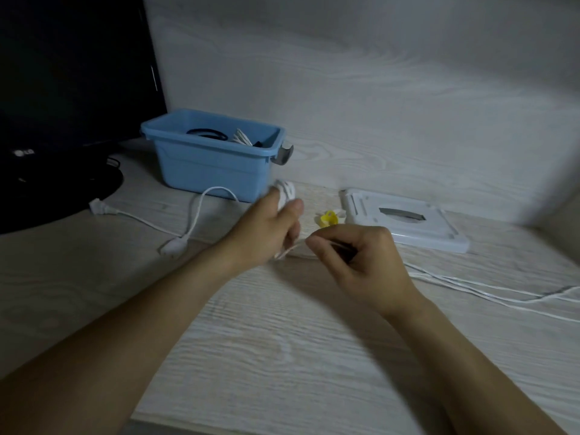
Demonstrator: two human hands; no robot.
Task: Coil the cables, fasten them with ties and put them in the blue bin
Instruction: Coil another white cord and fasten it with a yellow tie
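Left hand (266,227) gripping white coil (286,193) at 5 o'clock of blue bin (213,158); right hand (361,259) pinching loose white cable (489,291) trailing toward 3 o'clock. Risks: tail snagging, coil springing open before yellow tie (328,218) fastened.

Bare forearms, no visible sleeves.

A light blue bin (213,158) is seen on a pale, wood-grained desk (282,340). White cables (201,208) are laid beside a yellow tie (328,218), a white lid (405,219) and a black monitor (69,73).
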